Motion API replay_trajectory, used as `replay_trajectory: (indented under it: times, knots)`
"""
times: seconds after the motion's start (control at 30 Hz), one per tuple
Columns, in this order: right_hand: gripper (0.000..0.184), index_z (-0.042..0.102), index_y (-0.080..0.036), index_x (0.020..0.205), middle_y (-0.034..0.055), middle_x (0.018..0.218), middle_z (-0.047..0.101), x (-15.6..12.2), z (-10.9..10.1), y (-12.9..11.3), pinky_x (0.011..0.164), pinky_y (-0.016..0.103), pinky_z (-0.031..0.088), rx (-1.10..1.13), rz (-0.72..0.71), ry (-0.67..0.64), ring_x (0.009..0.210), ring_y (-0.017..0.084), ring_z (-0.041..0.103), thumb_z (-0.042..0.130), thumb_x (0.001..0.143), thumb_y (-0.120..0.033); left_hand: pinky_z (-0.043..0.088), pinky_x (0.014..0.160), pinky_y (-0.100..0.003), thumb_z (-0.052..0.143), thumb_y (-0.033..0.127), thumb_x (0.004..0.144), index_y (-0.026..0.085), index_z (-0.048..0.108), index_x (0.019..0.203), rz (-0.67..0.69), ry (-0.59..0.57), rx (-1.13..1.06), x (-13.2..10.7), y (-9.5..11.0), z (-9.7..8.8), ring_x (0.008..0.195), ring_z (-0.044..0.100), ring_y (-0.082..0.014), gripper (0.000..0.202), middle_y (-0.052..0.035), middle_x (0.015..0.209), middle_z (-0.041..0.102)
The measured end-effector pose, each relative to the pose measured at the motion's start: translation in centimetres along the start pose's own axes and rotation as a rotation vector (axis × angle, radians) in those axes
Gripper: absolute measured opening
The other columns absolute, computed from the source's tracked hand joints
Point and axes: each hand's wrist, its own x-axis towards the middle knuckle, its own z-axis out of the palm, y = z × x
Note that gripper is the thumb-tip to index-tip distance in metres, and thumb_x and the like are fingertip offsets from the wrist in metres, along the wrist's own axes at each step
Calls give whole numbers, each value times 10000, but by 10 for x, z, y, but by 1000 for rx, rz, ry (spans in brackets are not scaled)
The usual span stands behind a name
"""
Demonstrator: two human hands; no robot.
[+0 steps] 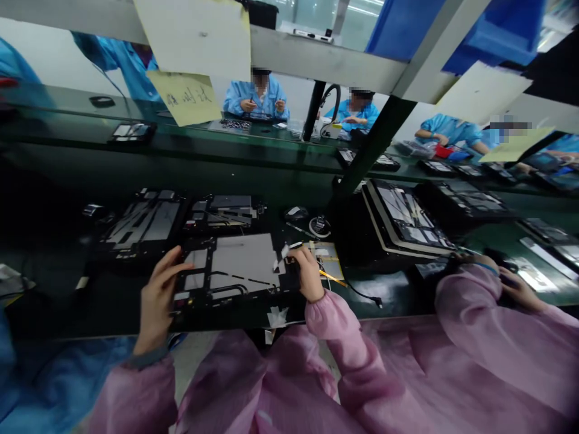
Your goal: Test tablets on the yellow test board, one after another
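Observation:
An opened flat device, like a tablet with its inside bare point(244, 259), lies in front of me, with a large grey panel and black cables. My left hand point(156, 295) grips its left edge, fingers along the side and top. At the right edge my right hand point(307, 274) is closed in a pinch. A small crumpled white strip point(281, 258) stands at its fingertips, and a small dark piece shows just above them. Exactly what the pinch holds is hidden.
Similar opened devices lie behind point(145, 223) and in a stack point(407, 217) to the right. A round coil point(319, 226), an orange strip point(332, 277) and a black cable point(366, 295) lie nearby. A co-worker's pink sleeve point(470, 295) is close on the right. A slanted post point(377, 144) rises behind.

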Motion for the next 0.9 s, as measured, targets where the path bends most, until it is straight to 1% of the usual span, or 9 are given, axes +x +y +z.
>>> replay_trajectory:
  times: [0.1, 0.17, 0.27, 0.37, 0.47, 0.6, 0.7, 0.8, 0.9]
  knots:
    - [375, 618, -217, 1079, 75, 1037, 605, -6, 22, 24, 830, 294, 494, -133, -60, -77, 943, 191, 580, 410, 821, -42, 354, 1131, -445, 446, 460, 862, 196, 688, 1055, -224, -145, 49, 10, -28, 9, 1224, 566, -268, 406, -75, 1248, 652]
    - [365, 630, -216, 1068, 88, 996, 618, -9, 31, 32, 827, 332, 500, -149, -82, -108, 925, 215, 576, 413, 832, -40, 321, 1152, -442, 448, 493, 844, 176, 670, 1138, -266, -212, 61, 11, -47, 12, 1236, 559, -272, 486, -85, 1233, 666]
    - [394, 618, -198, 1107, 128, 1019, 630, -17, 34, 31, 827, 365, 506, -179, -43, -122, 924, 239, 595, 386, 842, -23, 332, 1146, -430, 463, 542, 841, 174, 571, 1307, -324, -129, -9, 8, -61, 12, 1304, 499, -267, 604, -93, 1399, 549]
    - [354, 575, -174, 1170, 151, 1108, 632, -26, 37, 24, 894, 403, 509, -79, 78, -72, 1032, 263, 610, 395, 875, -97, 386, 1104, -418, 495, 571, 840, 176, 491, 1383, -519, -95, -145, 4, -54, 15, 1307, 497, -266, 672, -125, 1437, 505]
    - [357, 542, -143, 1198, 156, 1086, 655, -30, 46, 18, 904, 458, 512, 99, 272, -33, 1043, 295, 624, 476, 871, -269, 377, 1106, -390, 639, 537, 771, 177, 575, 1283, -650, -42, -196, 0, -35, 24, 1313, 489, -276, 629, -128, 1399, 544]
    - [428, 602, -135, 1101, 155, 1058, 677, -23, 42, 9, 910, 497, 496, 290, 466, 3, 1033, 327, 623, 577, 771, -406, 532, 911, -375, 709, 536, 723, 173, 643, 1159, -794, -21, -432, -8, -3, 34, 1115, 639, -293, 572, -116, 1229, 666]
    - [415, 636, -183, 1050, 106, 1030, 693, -12, 14, -2, 857, 424, 524, 524, 576, 16, 984, 286, 637, 638, 759, -479, 561, 815, -329, 777, 507, 662, 193, 657, 1133, -766, 8, -524, -6, 18, 32, 1037, 671, -279, 579, -81, 1143, 705]
    - [424, 607, -238, 1160, 66, 1090, 686, 15, -21, -7, 767, 316, 541, 695, 594, 16, 959, 224, 654, 624, 817, -486, 558, 818, -328, 741, 553, 697, 194, 644, 1167, -662, 46, -569, 21, 32, 33, 1018, 671, -268, 600, -74, 1126, 705]
    - [390, 622, -208, 1156, 65, 977, 697, 71, -43, 8, 702, 290, 537, 455, 392, 46, 882, 212, 670, 566, 862, -459, 540, 883, -398, 349, 682, 897, 207, 509, 1358, -419, 60, -661, 65, 31, 44, 1060, 650, -260, 681, -97, 1166, 674]
